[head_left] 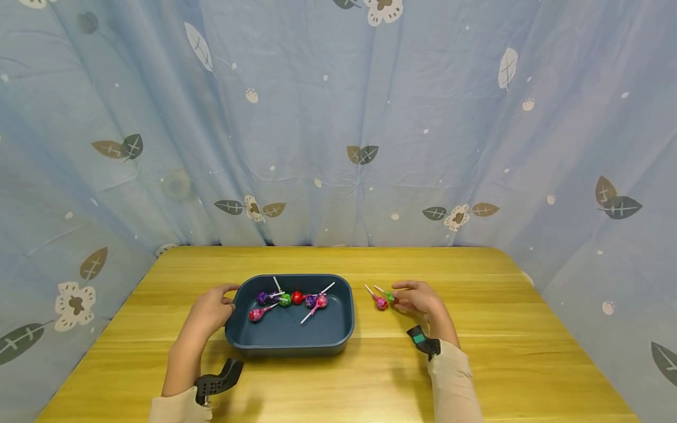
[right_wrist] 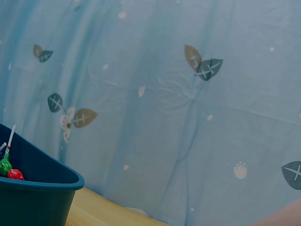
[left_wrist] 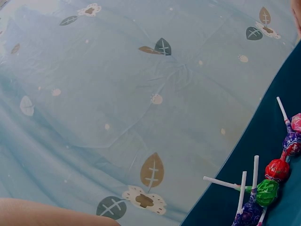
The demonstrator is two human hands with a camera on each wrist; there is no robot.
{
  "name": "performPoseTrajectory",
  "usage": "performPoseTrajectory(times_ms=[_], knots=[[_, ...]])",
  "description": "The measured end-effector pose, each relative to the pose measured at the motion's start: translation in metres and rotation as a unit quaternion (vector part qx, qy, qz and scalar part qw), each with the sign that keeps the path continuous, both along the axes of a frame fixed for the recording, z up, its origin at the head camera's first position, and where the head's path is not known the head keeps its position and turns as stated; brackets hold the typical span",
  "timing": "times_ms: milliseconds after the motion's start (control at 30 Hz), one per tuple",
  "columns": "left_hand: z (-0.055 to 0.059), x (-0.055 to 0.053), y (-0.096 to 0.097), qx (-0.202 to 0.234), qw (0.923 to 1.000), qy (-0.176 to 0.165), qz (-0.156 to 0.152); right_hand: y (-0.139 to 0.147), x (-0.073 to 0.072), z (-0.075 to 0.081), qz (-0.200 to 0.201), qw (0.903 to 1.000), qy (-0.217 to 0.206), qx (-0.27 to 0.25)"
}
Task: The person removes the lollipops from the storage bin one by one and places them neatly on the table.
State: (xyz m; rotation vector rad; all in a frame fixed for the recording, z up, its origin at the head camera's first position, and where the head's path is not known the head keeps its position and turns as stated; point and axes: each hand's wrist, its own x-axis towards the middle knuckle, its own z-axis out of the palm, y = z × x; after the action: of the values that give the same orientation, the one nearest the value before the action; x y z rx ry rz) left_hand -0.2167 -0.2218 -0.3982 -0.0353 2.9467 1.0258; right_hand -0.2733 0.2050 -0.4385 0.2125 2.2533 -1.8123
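Note:
On the table stands a dark blue plastic container (head_left: 291, 351) with several wrapped lollipops in it, purple, green, red and pink. My left hand (head_left: 211, 305) grips the container at its left rim, the fingers bent at the edge. To the right of the container, a pink lollipop (head_left: 381, 304) and a green lollipop (head_left: 390, 296) lie side by side, sticks pointing up and left. My right hand (head_left: 420, 298) is at the green one, its fingertips around the candy head and partly covering it. I cannot tell whether they pinch it.
The yellow wooden table (head_left: 502, 352) reaches back to a pale blue patterned curtain (head_left: 317, 117). A black camera mount (head_left: 217, 382) sits on the left wrist and another mount (head_left: 425, 343) on the right. In the left wrist view, a red lollipop (left_wrist: 277, 169) lies inside the container.

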Motion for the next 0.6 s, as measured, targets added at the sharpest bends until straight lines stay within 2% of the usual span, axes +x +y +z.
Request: performPoseTrajectory(times_ms=[233,367,600], knots=[[0.0008,-0.0007,0.0007,-0.008,0.9999,-0.007,0.006,-0.0011,-0.0006,-0.0026,0.007,0.9999,-0.007,0.006],[0.0014,-0.0007,0.0009,-0.008,0.9999,-0.011,0.008,-0.0015,-0.0029,-0.0070,-0.003,0.9999,-0.013,0.002],[0.0021,-0.0022,0.0010,-0.012,0.9998,-0.013,0.007,-0.0043,-0.0001,-0.0014,0.006,0.9996,-0.005,0.026]])
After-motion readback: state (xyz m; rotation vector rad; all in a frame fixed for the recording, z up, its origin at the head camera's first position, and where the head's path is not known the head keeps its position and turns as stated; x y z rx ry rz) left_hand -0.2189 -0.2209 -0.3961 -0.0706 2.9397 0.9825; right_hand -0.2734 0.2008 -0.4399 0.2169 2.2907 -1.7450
